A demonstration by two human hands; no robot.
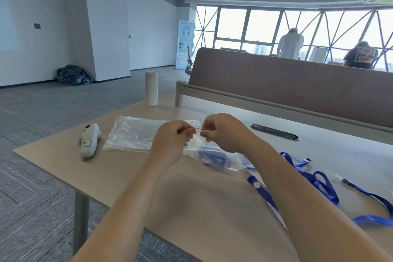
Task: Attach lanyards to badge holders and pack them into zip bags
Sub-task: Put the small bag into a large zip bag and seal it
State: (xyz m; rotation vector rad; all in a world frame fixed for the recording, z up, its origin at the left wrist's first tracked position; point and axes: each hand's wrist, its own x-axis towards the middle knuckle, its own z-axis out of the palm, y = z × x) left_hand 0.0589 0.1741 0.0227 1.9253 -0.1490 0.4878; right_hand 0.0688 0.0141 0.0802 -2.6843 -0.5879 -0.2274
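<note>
A clear zip bag (214, 158) with a coiled blue lanyard inside lies at the middle of the table. My left hand (172, 140) and my right hand (223, 132) pinch its top edge side by side, fingers curled, with the thin closure line stretched between them. Behind the hands lies a flat stack of empty clear zip bags (131, 134). To the right, loose blue lanyards (319, 181) sprawl over the table, one with a white snap (257, 185) and a clear badge holder partly under my right forearm.
A white handheld device (88, 140) lies on the beige table (191, 208) near its left edge. A white cylindrical bottle (151, 88) stands at the far corner. A dark oval cable grommet (274, 131) sits before the brown divider (297, 87). Two people stand by the far windows.
</note>
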